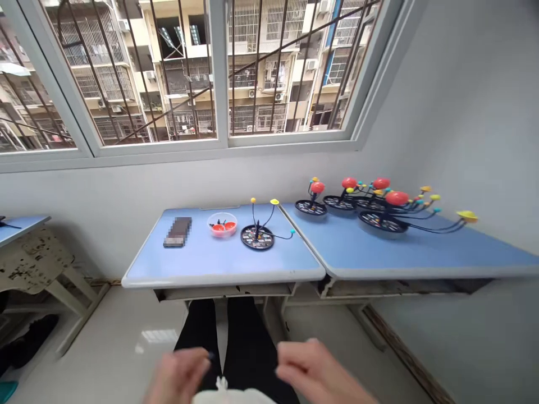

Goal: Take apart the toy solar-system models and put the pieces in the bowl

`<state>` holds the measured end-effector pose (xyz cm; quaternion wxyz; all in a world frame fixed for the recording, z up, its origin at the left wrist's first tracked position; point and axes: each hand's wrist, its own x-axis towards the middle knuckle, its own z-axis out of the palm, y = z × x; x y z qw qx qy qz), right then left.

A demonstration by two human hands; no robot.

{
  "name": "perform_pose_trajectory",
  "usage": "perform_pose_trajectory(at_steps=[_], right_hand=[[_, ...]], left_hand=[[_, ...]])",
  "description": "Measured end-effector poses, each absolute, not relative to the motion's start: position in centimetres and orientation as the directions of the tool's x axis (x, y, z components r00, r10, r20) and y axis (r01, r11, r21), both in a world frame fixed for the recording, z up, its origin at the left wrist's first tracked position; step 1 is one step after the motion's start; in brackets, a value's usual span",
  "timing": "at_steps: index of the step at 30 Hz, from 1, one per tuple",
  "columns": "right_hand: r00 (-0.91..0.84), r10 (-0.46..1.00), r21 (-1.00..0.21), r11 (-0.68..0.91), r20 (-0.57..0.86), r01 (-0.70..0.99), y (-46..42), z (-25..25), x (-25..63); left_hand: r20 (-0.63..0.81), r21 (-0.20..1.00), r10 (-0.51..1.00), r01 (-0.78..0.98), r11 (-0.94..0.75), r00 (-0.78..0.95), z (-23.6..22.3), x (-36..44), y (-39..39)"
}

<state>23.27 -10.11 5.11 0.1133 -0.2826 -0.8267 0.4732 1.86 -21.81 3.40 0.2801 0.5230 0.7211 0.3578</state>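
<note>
My left hand [181, 373] is raised over my lap, blurred, its fingers closed in a pinch. A small dark piece [211, 356] shows at its fingertips; its kind is too small to tell. Level with it, my right hand [309, 365] has its fingers curled closed, and whatever may be in them is hidden. Beyond both hands on the blue desk [189, 266] stands a partly built solar system model [257, 237], a round black base with thin arms bearing small coloured balls. Beside it, a clear round tub [222, 225] holds red half-shells [218, 228] and small black parts.
A dark phone [178, 232] lies at the desk's left. On the adjoining right desk [379, 255] stand several models with red balls [397, 198], their arms reaching out sideways. A barred window [223, 73] is behind. Another desk [31, 258] stands at far left.
</note>
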Motion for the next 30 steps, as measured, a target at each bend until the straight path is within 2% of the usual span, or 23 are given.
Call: perform_pose_trajectory(at_steps=[1, 2, 5, 7, 10, 13, 16, 21, 24, 26, 30], right_hand=[[-0.771, 0.624, -0.860, 0.317, -0.128, 0.399, -8.7, 5.6, 23.3], [-0.749, 0.639, -0.879, 0.239, -0.177, 0.412, -7.3, 6.2, 23.1], [-0.788, 0.571, -0.953, 0.032, -0.230, 0.301, -3.5, 8.1, 20.7], [-0.841, 0.510, -0.983, -0.131, -0.179, 0.129, -1.5, 8.9, 18.1], [-0.892, 0.434, -0.924, -0.378, -0.127, -0.052, 0.7, 9.1, 13.9], [-0.905, 0.387, -0.860, -0.508, -0.173, -0.053, 2.0, 8.4, 10.9], [-0.873, 0.412, -0.838, -0.546, -0.263, -0.006, 2.6, 8.0, 9.5], [-0.796, 0.435, -0.832, -0.534, -0.420, 0.148, 3.6, 9.4, 9.6], [-0.773, 0.501, -0.881, -0.447, -0.389, 0.154, 4.6, 10.3, 9.8], [-0.746, 0.567, -0.924, -0.340, -0.349, 0.173, 5.4, 10.8, 9.7], [-0.696, 0.643, -0.946, -0.180, -0.321, 0.270, 6.5, 11.3, 9.2]], left_hand=[[-0.035, 0.824, 0.911, 0.504, 0.259, -0.410, 4.5, 0.6, -21.2], [-0.070, 0.850, 0.891, 0.441, 0.289, -0.449, 5.7, -0.6, -20.3], [-0.192, 0.945, 0.926, 0.193, 0.264, -0.324, 9.3, -2.3, -16.8], [-0.172, 0.974, 0.945, 0.098, 0.206, -0.280, 10.8, -2.3, -13.8], [-0.161, 0.985, 0.952, 0.011, 0.170, -0.261, 11.1, -1.5, -9.5], [-0.188, 0.980, 0.962, -0.108, 0.169, -0.197, 10.1, -1.3, -6.5], [-0.222, 0.966, 0.949, -0.181, 0.183, -0.225, 9.0, -2.1, -4.9], [-0.105, 0.986, 0.885, 0.067, 0.151, -0.453, 8.1, -4.5, -4.2], [-0.086, 0.981, 0.901, 0.124, 0.151, -0.424, 8.3, -5.7, -4.0], [-0.121, 0.984, 0.926, 0.078, 0.159, -0.358, 8.8, -6.4, -3.7], [-0.285, 0.957, 0.922, -0.140, 0.256, -0.264, 9.9, -7.8, -2.6]])
